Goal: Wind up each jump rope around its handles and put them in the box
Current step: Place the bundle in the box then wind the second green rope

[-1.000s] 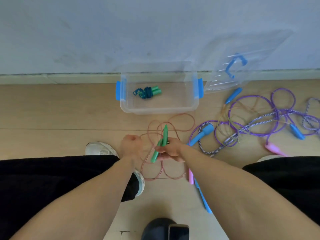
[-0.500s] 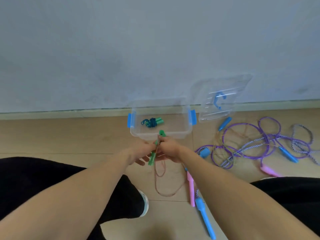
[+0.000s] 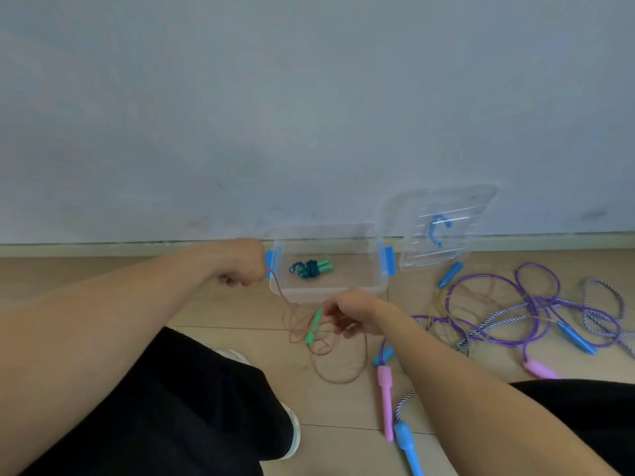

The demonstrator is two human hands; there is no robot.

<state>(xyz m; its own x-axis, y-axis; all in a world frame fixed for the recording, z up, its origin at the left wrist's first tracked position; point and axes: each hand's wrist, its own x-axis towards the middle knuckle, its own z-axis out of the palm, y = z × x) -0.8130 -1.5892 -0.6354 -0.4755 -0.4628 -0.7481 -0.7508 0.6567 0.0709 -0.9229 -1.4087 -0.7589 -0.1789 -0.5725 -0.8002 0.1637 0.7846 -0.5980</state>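
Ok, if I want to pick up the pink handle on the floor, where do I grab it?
Grab the pink handle round its thick upper part, coming straight down from above. It lies flat and lengthwise, with bare floor on its left; the blue handle crowds its thin lower end.

Soft, even daylight fills the scene, with no harsh glare and no clear source. The wall (image 3: 309, 115) reads a dull blue-grey with faint mottled patches, and the floor (image 3: 103, 286) is a muted tan. Shadows are weak and diffuse. The whole frame is slightly soft and smeared, and fine detail is lost. The wide lens bends the skirting line and stretches the forearms towards the lower corners. The clear lid (image 3: 443, 228) shows only faint sheen.
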